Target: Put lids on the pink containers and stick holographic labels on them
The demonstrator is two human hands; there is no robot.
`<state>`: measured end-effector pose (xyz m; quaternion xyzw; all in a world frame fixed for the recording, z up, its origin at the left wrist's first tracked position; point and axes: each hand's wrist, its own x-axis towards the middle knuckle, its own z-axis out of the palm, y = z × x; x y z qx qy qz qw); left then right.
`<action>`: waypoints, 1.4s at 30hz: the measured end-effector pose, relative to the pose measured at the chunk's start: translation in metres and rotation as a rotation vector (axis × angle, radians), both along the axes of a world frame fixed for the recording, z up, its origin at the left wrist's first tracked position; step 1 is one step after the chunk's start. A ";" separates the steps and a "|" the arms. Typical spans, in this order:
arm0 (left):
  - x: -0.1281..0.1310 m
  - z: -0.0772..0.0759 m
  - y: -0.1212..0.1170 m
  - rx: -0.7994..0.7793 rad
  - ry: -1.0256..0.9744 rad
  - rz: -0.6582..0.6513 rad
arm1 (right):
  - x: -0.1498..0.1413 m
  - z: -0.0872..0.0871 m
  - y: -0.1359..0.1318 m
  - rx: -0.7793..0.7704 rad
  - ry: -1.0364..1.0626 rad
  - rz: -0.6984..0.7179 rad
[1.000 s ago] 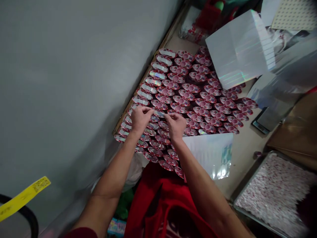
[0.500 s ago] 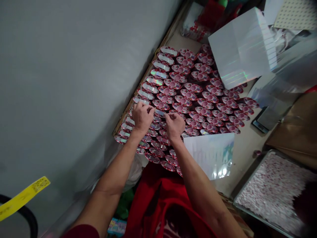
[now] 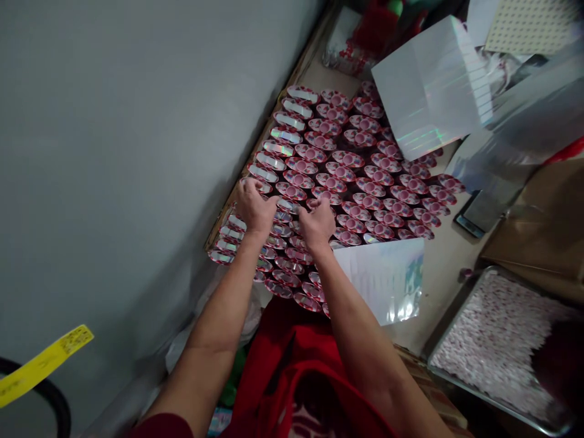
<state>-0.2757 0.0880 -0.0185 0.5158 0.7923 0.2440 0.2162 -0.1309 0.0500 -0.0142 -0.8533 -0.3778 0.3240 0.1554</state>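
Note:
Rows of oval red-and-pink printed pieces (image 3: pixel 297 179) with round pink centres stand on the table. A shiny silvery strip (image 3: pixel 288 206) lies across one oval between my hands. My left hand (image 3: pixel 254 208) is at the strip's left end, its thumb stretched towards it and apart from the curled fingers. At the right end, my right hand (image 3: pixel 318 224) has its thumb tip touching or close to the strip, with its fingers bent and apart from the thumb. Ovals along the left edge bear similar silvery strips (image 3: pixel 271 160). Fingertips partly hide the pieces beneath.
A sheet of silvery strips (image 3: pixel 383 277) lies right of my right forearm. Another shiny sheet (image 3: pixel 429 91) covers the far ovals. A tray of small whitish pieces (image 3: pixel 437 356), a phone-like device (image 3: pixel 477 214) and a cardboard box (image 3: pixel 538 225) are at right. A grey wall (image 3: pixel 137 121) borders the left.
Both hands held the strip's ends between fingertips; now the thumbs have come apart from the fingers and the strip rests on the oval. The view has shifted slightly.

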 end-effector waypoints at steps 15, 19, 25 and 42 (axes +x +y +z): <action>0.045 0.031 -0.112 -0.516 -1.217 0.303 | 0.030 0.005 -0.024 0.248 0.339 -0.147; 0.051 0.029 -0.112 -0.456 -1.096 0.325 | 0.038 0.014 -0.034 0.257 0.425 -0.188; 0.056 0.024 -0.093 -0.190 -0.518 0.006 | 0.067 0.019 -0.054 0.261 0.739 -0.236; 0.072 0.001 -0.054 -0.064 0.011 -0.250 | 0.063 -0.004 -0.047 0.188 0.169 -0.115</action>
